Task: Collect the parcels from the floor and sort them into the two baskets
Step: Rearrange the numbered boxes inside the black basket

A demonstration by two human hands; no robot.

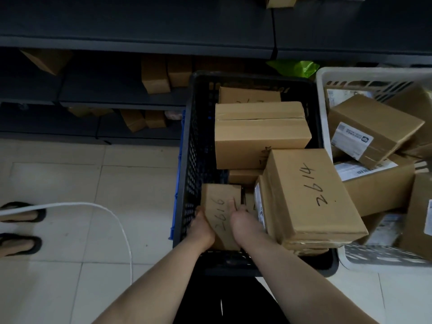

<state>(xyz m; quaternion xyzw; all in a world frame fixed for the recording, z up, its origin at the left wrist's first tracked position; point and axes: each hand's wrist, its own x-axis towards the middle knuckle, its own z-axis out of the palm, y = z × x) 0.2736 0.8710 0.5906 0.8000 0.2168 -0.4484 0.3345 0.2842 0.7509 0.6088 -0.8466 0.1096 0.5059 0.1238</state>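
A dark plastic basket (187, 160) stands in front of me, holding several brown cardboard parcels. Both hands grip a small parcel marked "2616" (221, 202) at the basket's near left corner, inside the rim. My left hand (202, 229) holds its left side and my right hand (243, 224) its right side, thumbs on top. A bigger parcel marked "2614" (311, 195) lies tilted against the basket's near right edge. A large box (259, 134) fills the basket's middle. To the right, a white basket (323, 108) holds several labelled parcels.
Dark shelving (140, 45) with small boxes runs along the back. A white cable (112, 213) loops across the tiled floor at left, near another person's sandalled feet (18, 228). A green bag (294, 67) sits behind the baskets.
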